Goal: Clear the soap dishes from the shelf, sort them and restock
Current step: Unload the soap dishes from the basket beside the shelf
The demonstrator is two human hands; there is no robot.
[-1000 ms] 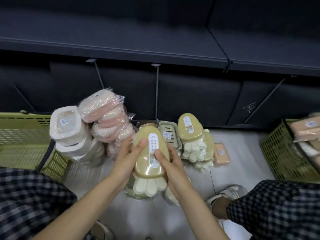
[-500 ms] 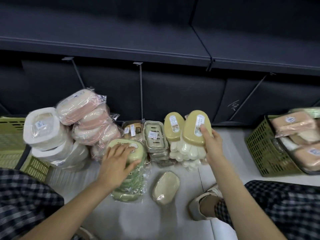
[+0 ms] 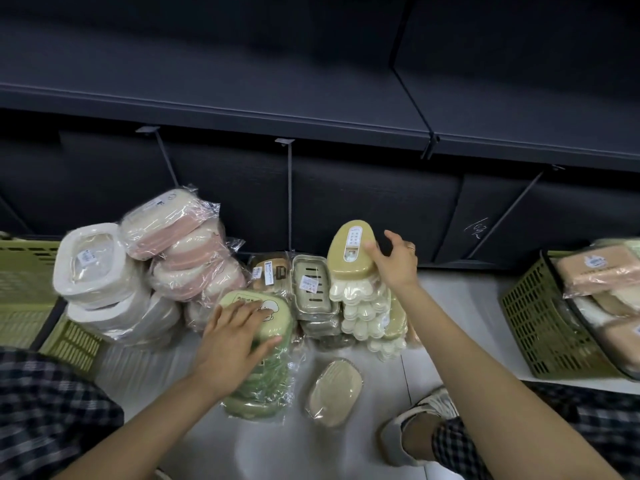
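The lower dishes of the yellow paw-shaped stack [image 3: 367, 306] were hidden behind one another, so no exact count was possible; the top yellow soap dish [image 3: 349, 249] lay on that stack, the right hand [image 3: 394, 263] touching its right edge with fingers loosely spread, not closed around it. The left hand [image 3: 235, 337] lay flat, fingers straight, on the wrapped green stack [image 3: 263, 375], covering much of its top. One beige dish [image 3: 334, 393] lay alone on the pale floor [image 3: 346, 452], with bare floor around it. Two green baskets [image 3: 540, 327] were cut off at the frame's edges. Pink wrapped dishes [image 3: 180, 244] leaned beside white containers [image 3: 93, 268].
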